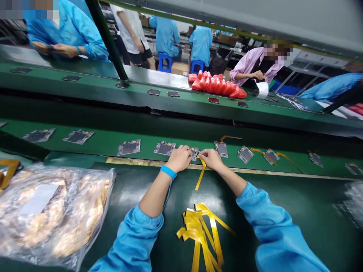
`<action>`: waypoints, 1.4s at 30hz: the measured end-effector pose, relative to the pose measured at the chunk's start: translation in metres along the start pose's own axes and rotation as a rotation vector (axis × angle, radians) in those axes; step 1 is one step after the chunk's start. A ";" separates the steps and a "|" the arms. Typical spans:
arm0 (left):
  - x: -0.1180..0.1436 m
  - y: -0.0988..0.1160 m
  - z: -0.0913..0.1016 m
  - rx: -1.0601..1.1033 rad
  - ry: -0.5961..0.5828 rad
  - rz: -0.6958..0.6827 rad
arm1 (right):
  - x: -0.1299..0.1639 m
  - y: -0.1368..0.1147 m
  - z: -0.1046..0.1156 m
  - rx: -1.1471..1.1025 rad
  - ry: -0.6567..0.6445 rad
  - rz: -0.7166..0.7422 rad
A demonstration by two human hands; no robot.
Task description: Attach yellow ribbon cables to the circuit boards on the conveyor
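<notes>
My left hand [179, 158] rests on a small circuit board [194, 153] lying on the green conveyor belt [107, 141], fingers curled and holding it down. My right hand [210, 158] pinches the top end of a yellow flex cable [200, 174] right at that board's edge. The cable hangs down over the belt's front rail onto the dark green bench. A blue wrist strap [168, 172] circles my left wrist. Both arms wear blue sleeves.
More boards [129, 147] lie in a row along the belt, some to the right with cables attached [270, 155]. A loose pile of yellow cables [201, 236] lies on the bench near me. A plastic bag of cables [48, 211] sits left. Red parts [217, 85] and co-workers are beyond the far belt.
</notes>
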State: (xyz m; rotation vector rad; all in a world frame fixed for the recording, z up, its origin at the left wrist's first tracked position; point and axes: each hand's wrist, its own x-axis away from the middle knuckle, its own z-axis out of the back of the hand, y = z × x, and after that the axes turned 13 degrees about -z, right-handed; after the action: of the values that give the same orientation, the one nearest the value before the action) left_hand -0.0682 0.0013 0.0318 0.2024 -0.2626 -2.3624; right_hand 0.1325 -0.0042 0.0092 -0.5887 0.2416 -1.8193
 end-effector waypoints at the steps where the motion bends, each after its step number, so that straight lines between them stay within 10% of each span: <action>1: 0.000 0.001 0.000 0.002 -0.001 -0.006 | -0.001 0.002 0.000 -0.007 0.001 0.006; 42: -0.009 0.018 -0.024 0.023 -0.013 -0.155 | -0.013 0.042 0.028 0.060 -0.052 0.069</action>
State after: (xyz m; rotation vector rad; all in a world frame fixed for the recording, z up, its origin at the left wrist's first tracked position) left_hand -0.0447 -0.0083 0.0136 0.2262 -0.2896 -2.5162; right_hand 0.1842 -0.0025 0.0114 -0.5782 0.1700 -1.7366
